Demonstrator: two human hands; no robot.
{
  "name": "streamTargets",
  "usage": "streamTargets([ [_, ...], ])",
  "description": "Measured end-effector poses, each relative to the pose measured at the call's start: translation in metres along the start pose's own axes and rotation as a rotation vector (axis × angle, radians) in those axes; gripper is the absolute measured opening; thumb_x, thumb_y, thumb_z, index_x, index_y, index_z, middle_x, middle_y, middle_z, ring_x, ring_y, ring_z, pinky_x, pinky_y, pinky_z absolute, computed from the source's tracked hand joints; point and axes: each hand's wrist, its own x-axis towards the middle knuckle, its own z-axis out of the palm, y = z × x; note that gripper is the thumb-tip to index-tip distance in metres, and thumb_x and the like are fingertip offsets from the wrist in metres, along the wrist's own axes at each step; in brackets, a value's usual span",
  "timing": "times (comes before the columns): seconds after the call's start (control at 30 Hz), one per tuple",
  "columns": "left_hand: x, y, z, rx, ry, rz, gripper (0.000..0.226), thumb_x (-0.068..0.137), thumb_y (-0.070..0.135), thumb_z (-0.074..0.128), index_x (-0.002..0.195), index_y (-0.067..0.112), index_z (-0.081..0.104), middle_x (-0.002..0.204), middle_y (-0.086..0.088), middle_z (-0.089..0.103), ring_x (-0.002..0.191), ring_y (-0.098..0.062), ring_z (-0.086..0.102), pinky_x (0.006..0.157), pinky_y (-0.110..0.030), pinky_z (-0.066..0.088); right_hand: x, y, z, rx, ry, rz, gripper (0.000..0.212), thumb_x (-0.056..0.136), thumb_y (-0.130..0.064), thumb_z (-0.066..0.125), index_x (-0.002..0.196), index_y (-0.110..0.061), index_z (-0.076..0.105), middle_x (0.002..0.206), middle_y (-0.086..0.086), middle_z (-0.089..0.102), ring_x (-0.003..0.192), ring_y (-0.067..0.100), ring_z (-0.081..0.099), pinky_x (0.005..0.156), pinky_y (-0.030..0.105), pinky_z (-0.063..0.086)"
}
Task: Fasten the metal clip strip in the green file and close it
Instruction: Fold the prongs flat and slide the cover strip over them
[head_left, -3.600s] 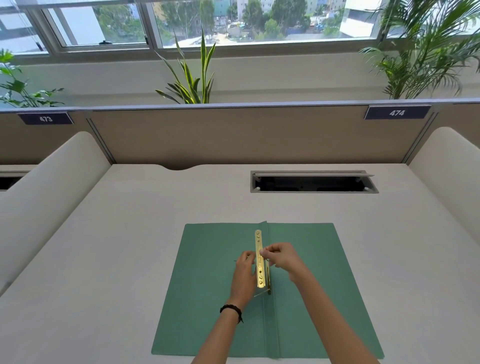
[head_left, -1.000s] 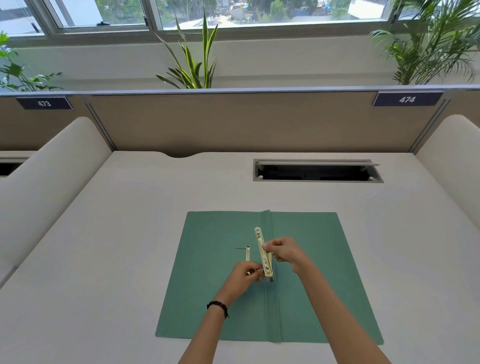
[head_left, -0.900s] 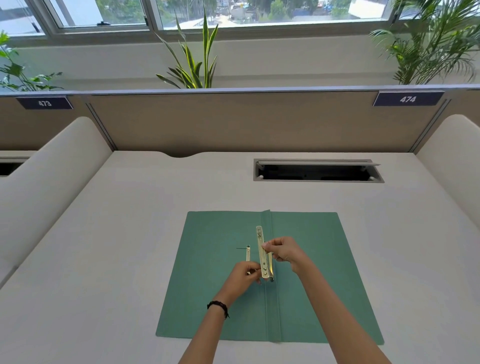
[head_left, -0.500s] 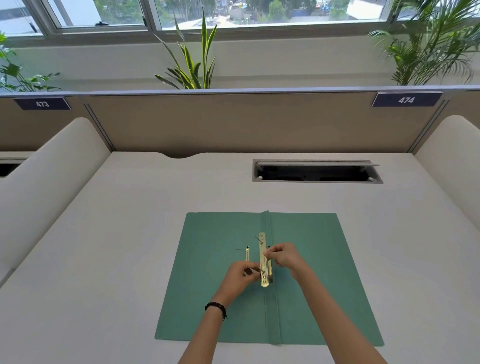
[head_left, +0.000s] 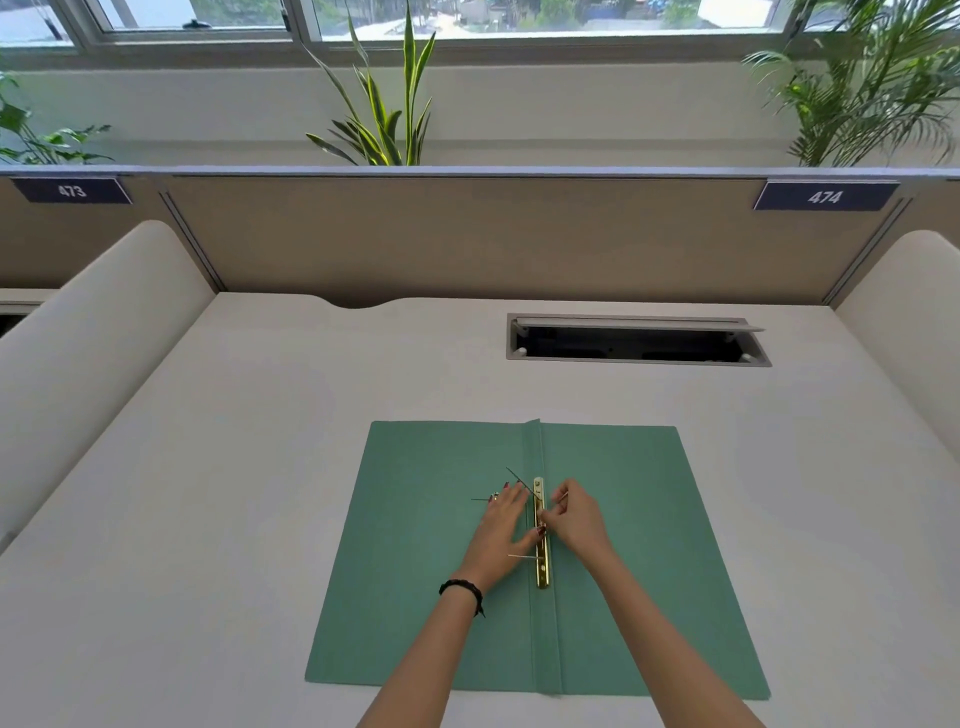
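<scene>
the green file (head_left: 426, 545) lies open flat on the desk (head_left: 208, 467). the clip strip (head_left: 541, 535) lies along its spine fold, long axis running away from the person. the left hand (head_left: 501, 530), fingers spread, presses flat just left of it; the right hand (head_left: 574, 522) pinches at its middle from the right, equally near.

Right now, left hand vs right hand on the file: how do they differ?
The left hand lies flat and open, palm down on the green file left of the metal clip strip; the right hand is curled, fingertips pinched at the strip. The left wrist carries a black wristband; the right wrist is bare. Both sit at the file's spine, on opposite sides of the strip.
</scene>
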Motion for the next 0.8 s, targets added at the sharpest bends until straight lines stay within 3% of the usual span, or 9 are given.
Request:
streamTargets([
  [0.17, 0.002, -0.002, 0.012, 0.066, 0.065, 0.046, 0.071, 0.091, 0.041, 0.053, 0.148, 0.016, 0.017, 0.16, -0.004, 0.009, 0.148, -0.018, 0.001, 0.119, -0.031, -0.004, 0.009, -0.006, 0.001, -0.16, -0.059, -0.246, 0.026, 0.079, -0.006, 0.065, 0.104, -0.01, 0.059, 0.086, 0.008, 0.058, 0.075, 0.018, 0.052, 0.073, 0.034, 0.046],
  [0.23, 0.003, -0.003, 0.015, 0.069, 0.08, 0.046, 0.073, 0.091, 0.045, 0.052, 0.148, 0.018, 0.016, 0.16, -0.002, 0.007, 0.148, -0.017, 0.0, 0.119, -0.031, -0.005, 0.013, -0.008, 0.0, -0.214, -0.065, -0.303, 0.016, 0.081, -0.009, 0.064, 0.097, -0.007, 0.064, 0.091, 0.012, 0.06, 0.079, 0.022, 0.056, 0.076, 0.035, 0.047],
  [0.37, 0.004, -0.005, 0.02, 0.18, 0.08, 0.034, 0.076, 0.091, 0.053, 0.045, 0.149, 0.02, 0.009, 0.16, -0.002, 0.0, 0.148, -0.017, -0.004, 0.119, -0.032, -0.007, 0.022, -0.01, -0.007, -0.171, -0.01, -0.301, 0.005, 0.08, -0.001, 0.063, 0.076, -0.001, 0.066, 0.073, 0.013, 0.066, 0.069, 0.024, 0.06, 0.066, 0.032, 0.047],
  [0.5, 0.006, -0.007, 0.022, 0.217, 0.063, 0.031, 0.078, 0.09, 0.056, 0.042, 0.149, 0.02, 0.005, 0.16, -0.002, -0.003, 0.147, -0.016, -0.008, 0.118, -0.03, -0.011, 0.032, -0.012, -0.014, -0.135, -0.041, -0.277, 0.004, 0.076, 0.003, 0.066, 0.074, 0.0, 0.066, 0.067, 0.012, 0.067, 0.063, 0.022, 0.06, 0.064, 0.03, 0.048],
  [0.8, 0.007, -0.008, 0.024, 0.231, 0.069, 0.027, 0.078, 0.091, 0.055, 0.042, 0.149, 0.019, 0.005, 0.16, -0.001, -0.003, 0.147, -0.016, -0.009, 0.118, -0.031, -0.011, 0.046, -0.016, -0.008, -0.229, -0.061, -0.285, 0.006, 0.076, 0.0, 0.066, 0.075, -0.003, 0.071, 0.079, 0.013, 0.073, 0.073, 0.021, 0.064, 0.071, 0.031, 0.051],
])
